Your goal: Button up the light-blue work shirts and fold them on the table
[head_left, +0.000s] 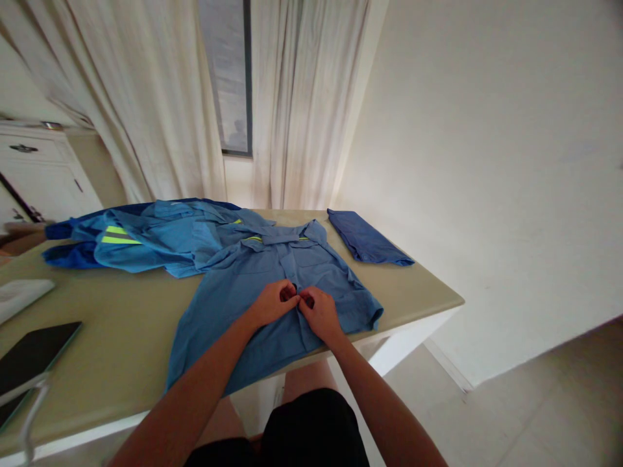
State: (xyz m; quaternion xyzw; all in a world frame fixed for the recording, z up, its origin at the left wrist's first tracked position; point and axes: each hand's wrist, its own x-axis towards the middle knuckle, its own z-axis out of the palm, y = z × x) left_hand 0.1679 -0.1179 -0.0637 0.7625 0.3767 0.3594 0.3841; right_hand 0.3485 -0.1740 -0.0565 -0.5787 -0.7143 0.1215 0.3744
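A blue work shirt point(228, 305) lies front side up on the table, its collar pointing away from me and its hem at the near edge. Over the middle of its front placket, my left hand point(277, 302) pinches the cloth with thumb and fingers. My right hand point(318, 311) pinches the same strip just beside it, and the fingertips of both hands nearly meet. Whatever small part of the placket sits between the fingertips is hidden. Yellow strips show near the shirt's shoulders.
Left of the shirt lies a heap of blue garments point(180, 233) with a reflective yellow band. A folded dark blue garment point(367, 237) rests at the table's right point(428, 295). A black tablet-like panel point(39, 353) and a white object point(24, 295) lie at the left.
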